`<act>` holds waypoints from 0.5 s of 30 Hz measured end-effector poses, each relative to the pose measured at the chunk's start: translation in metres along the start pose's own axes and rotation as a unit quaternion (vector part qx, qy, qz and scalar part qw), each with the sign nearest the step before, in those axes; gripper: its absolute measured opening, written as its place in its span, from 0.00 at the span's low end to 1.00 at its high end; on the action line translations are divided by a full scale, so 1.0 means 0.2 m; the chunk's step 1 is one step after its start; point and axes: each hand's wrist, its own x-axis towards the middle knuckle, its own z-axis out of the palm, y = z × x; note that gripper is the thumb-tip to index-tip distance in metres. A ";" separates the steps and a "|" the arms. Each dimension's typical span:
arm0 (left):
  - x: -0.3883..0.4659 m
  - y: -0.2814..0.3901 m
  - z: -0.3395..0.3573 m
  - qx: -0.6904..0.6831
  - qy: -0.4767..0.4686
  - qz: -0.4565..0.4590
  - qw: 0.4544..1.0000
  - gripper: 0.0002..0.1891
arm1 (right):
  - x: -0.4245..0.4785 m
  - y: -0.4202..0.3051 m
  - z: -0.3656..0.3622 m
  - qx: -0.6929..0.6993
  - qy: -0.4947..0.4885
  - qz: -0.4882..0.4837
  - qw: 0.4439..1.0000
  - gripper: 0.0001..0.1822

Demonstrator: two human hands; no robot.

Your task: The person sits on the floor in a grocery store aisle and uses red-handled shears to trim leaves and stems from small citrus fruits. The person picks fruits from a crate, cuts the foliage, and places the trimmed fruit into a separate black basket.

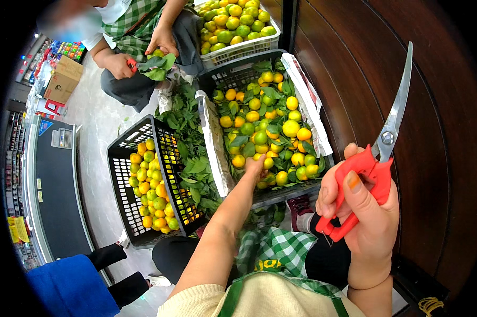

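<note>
My right hand (363, 206) holds red-handled pruning scissors (387, 137) upright, their long curved blades together and pointing away from me. With my left hand (256, 168) I reach into the near side of a black plastic crate (262, 198) of mandarins with leaves (260, 136). The fingers are among the fruit and partly hidden, so whether they grip one cannot be told. Printed paper lines two sides of this crate. To its left stands another black crate (113, 158), holding mandarins (151, 186) without leaves.
Cut green leaves (195, 166) are heaped between the black crates. Opposite me, a co-worker's hands (121, 66) hold red-handled scissors and a leafy mandarin. Beyond is a white crate (242, 51) full of mandarins. Dark wood panelling (353, 79) rises at right; a person in blue (72, 287) stands lower left.
</note>
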 end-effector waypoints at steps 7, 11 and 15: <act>-0.01 0.00 -0.03 -0.037 -0.012 0.021 0.999 0.23 | 0.00 0.01 0.03 -0.008 -0.021 0.013 1.000 0.21; -0.06 0.05 -0.01 -0.025 0.002 -0.004 1.000 0.24 | -0.02 0.00 0.03 -0.014 -0.010 0.015 1.000 0.21; -0.09 0.06 -0.01 -0.034 -0.014 -0.003 0.999 0.31 | -0.02 0.00 0.03 -0.012 -0.011 0.019 1.000 0.21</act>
